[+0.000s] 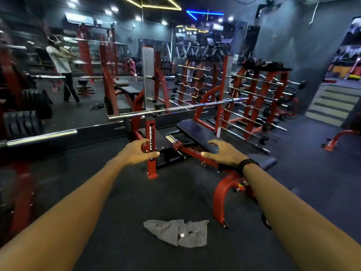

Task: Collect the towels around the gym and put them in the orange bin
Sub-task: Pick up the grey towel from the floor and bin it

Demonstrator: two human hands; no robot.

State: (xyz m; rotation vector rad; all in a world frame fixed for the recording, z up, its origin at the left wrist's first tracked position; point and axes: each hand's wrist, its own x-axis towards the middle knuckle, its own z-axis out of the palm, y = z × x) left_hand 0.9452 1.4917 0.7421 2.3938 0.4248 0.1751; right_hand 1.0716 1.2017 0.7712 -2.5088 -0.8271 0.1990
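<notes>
A crumpled grey towel [178, 232] with a small white tag lies flat on the dark rubber floor, low in the middle of the view. My left hand [137, 152] and my right hand [222, 152] are both stretched out ahead, well above and beyond the towel. Each hand is empty with its fingers spread and curled. A black band sits on my right wrist. No orange bin is in view.
A red bench press [197, 133] with a black pad and a chrome barbell [175, 108] stands just ahead. Red barbell racks [259, 94] fill the right, steps [332, 104] lie far right, weight plates [23, 116] left. A mirror wall reflects a person [62, 65].
</notes>
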